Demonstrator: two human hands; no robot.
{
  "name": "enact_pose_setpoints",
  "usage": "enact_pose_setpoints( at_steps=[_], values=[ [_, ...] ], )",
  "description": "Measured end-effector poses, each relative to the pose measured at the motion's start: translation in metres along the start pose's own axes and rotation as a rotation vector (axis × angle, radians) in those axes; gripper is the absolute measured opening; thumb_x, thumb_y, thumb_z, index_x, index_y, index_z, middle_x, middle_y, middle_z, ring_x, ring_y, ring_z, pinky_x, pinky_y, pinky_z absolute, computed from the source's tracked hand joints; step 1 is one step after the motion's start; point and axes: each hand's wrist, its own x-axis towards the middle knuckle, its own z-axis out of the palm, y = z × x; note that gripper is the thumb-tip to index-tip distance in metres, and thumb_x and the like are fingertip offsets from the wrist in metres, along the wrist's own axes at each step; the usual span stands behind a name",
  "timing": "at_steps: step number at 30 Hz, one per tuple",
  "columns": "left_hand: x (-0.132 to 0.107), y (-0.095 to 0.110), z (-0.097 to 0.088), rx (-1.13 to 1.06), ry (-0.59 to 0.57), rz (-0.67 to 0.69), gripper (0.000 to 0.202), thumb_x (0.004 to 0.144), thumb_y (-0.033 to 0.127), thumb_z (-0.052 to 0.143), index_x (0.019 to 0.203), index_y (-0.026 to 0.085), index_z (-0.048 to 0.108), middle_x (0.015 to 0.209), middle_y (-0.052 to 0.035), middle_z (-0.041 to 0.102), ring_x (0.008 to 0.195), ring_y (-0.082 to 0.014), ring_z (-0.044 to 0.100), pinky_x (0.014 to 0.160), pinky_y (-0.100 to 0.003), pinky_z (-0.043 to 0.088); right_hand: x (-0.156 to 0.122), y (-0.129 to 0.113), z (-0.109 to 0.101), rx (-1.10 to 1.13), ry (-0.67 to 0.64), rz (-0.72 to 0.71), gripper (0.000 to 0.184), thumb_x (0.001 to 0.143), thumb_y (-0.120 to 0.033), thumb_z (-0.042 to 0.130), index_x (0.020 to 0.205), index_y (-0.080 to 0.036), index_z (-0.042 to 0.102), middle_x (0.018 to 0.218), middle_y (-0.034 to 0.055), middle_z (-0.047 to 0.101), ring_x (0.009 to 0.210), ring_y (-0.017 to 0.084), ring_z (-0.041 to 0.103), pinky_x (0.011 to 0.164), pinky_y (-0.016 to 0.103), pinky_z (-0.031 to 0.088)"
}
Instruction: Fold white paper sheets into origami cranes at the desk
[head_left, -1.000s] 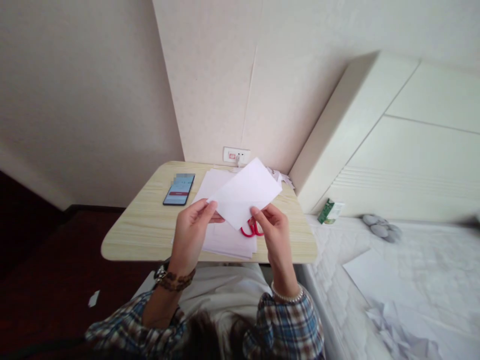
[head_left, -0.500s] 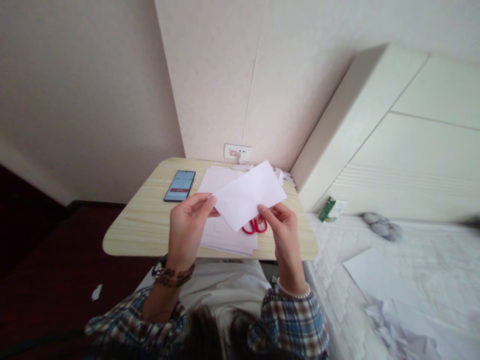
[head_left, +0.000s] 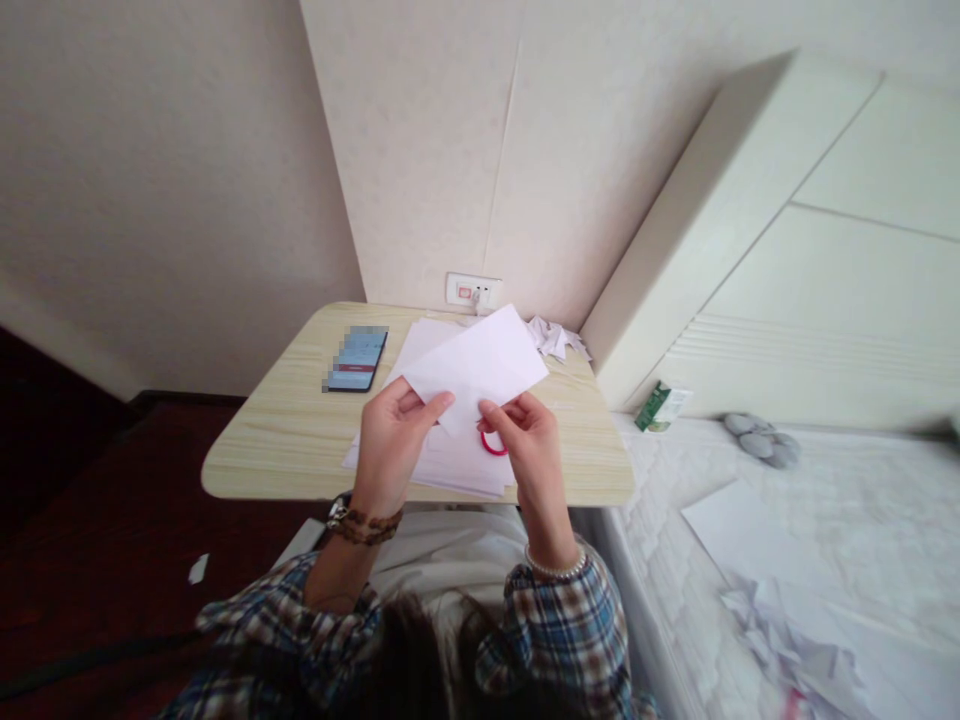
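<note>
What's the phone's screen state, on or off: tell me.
On: the smartphone on the wooden table shows a lit screen with a red band.

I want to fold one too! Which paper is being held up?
The white sheet pinched between the left hand and right hand. The other papers lie flat: a stack on the table, a loose page on the bed.

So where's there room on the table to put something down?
Bare wood: on the table, left front, between phone, paper stack and near edge; a smaller patch at the right front corner, past the right hand. Crowded: the middle, with stack, scissors, left hand and held sheet; scraps at back right.
</note>
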Motion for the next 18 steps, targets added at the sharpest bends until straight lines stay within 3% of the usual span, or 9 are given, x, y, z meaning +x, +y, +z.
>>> enact_pose_setpoints(
  at_steps=[5,9,12,15,18],
  values=[
    [0.004,0.0,-0.004,0.013,0.037,0.006,0.023,0.063,0.028,0.082,0.076,0.013,0.071,0.07,-0.0032,0.075,0.066,-0.0169,0.07,0.065,-0.027,0.058,0.003,0.004,-0.007,0.014,0.117,-0.047,0.02,0.07,-0.032,0.074,0.069,-0.017,0.06,0.058,-0.003,0.064,0.054,0.011,0.058,0.053,0.023,0.043],
    [0.006,0.0,-0.01,0.0,0.053,0.037,0.019,0.068,0.03,0.078,0.077,0.014,0.072,0.07,-0.004,0.075,0.067,-0.0164,0.071,0.069,-0.028,0.058,0.005,0.004,-0.015,0.029,0.198,-0.091,0.02,0.068,-0.031,0.075,0.067,-0.018,0.059,0.056,-0.0029,0.063,0.053,0.011,0.057,0.053,0.023,0.044],
    [0.004,0.0,-0.008,-0.001,-0.018,0.009,0.02,0.07,0.032,0.077,0.079,0.015,0.073,0.075,-0.004,0.076,0.073,-0.0163,0.071,0.071,-0.026,0.057,0.005,0.005,-0.013,0.04,0.208,-0.09,0.021,0.069,-0.031,0.075,0.067,-0.017,0.059,0.057,-0.0027,0.064,0.052,0.011,0.057,0.052,0.023,0.043],
    [0.001,0.0,-0.002,0.018,-0.116,-0.064,0.022,0.062,0.027,0.083,0.078,0.015,0.073,0.075,-0.0021,0.075,0.073,-0.0154,0.069,0.067,-0.024,0.056,0.002,0.007,-0.006,0.049,0.185,-0.082,0.02,0.072,-0.031,0.074,0.069,-0.017,0.06,0.059,-0.0028,0.064,0.053,0.011,0.059,0.053,0.023,0.043],
    [-0.001,0.0,0.002,0.036,-0.127,-0.087,0.02,0.058,0.023,0.084,0.072,0.015,0.072,0.071,-0.0007,0.074,0.068,-0.0136,0.066,0.063,-0.022,0.055,0.0,0.008,0.0,0.066,0.173,-0.084,0.019,0.073,-0.03,0.074,0.071,-0.017,0.061,0.058,-0.0035,0.064,0.053,0.01,0.059,0.053,0.022,0.043]
  ],
)
